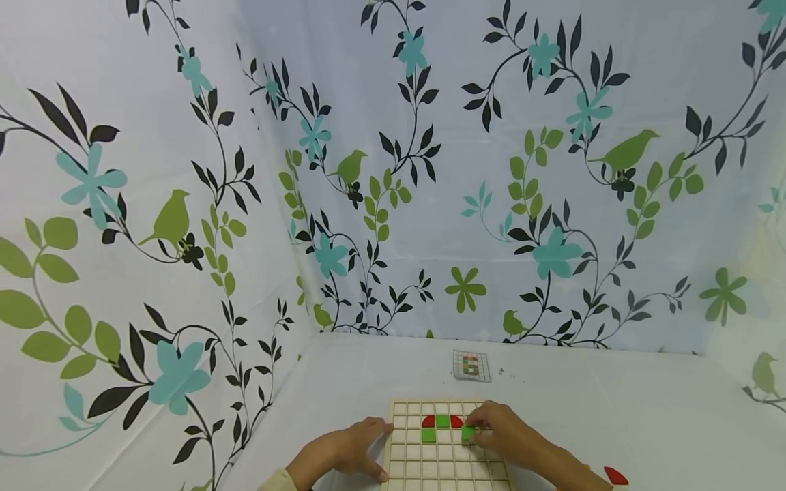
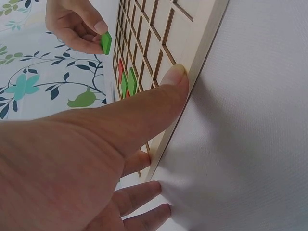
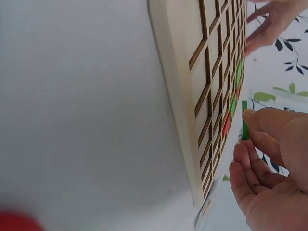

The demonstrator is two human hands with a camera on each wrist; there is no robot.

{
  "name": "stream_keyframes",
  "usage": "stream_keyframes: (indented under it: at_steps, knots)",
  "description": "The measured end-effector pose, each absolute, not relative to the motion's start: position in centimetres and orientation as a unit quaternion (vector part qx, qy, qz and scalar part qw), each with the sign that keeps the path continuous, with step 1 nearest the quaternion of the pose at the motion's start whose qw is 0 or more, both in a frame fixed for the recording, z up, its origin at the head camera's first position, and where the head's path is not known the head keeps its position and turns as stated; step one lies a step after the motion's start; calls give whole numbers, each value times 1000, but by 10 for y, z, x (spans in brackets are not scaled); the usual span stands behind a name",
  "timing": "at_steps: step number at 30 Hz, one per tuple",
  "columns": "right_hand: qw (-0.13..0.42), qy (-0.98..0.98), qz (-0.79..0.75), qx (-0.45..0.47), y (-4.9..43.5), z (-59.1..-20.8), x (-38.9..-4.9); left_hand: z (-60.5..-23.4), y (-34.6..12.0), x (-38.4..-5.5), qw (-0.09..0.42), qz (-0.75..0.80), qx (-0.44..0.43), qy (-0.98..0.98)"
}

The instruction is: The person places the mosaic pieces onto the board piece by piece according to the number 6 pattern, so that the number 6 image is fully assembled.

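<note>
A square wooden grid board (image 1: 414, 470) lies on the white table. Near its far side, two red rounded pieces (image 1: 428, 422) flank a green square tile (image 1: 443, 421), and another green square tile (image 1: 428, 435) sits one row closer. My left hand (image 1: 355, 447) rests along the board's left edge; its thumb (image 2: 161, 98) presses on the wooden rim while the other fingers lie spread at the side. Over the right part of the grid, my right hand (image 1: 506, 436) pinches a green square tile (image 3: 245, 120) between thumb and fingertips, held above the cells.
Behind the board lies a small card (image 1: 471, 366) printed with a coloured grid pattern. Beside my right forearm is a red curved piece (image 1: 616, 476), partly cut off by the frame. A curtain (image 1: 467, 225) with birds and leaves hangs behind the table.
</note>
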State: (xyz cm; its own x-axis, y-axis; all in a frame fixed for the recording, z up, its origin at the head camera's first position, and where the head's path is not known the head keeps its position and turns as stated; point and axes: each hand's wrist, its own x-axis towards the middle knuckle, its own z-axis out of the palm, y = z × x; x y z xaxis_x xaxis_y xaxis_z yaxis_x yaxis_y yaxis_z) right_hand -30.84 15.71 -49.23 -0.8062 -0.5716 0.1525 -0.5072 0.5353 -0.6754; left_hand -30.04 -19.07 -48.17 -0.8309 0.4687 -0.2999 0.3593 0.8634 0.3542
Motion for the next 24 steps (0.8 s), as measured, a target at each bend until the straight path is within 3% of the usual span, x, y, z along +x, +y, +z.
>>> stream_keyframes:
  at_steps: [12,17,24]
  knots:
    - [52,873,-359,-324,122,-503,-310,-539,-211,-331,153,145,269,940]
    - [65,866,-378,-322,113,-503,-307,-517,-203,-318,162,138,258,942]
    - [31,861,-354,-365,99,-503,-304,-478,-188,-296,178,139,224,948]
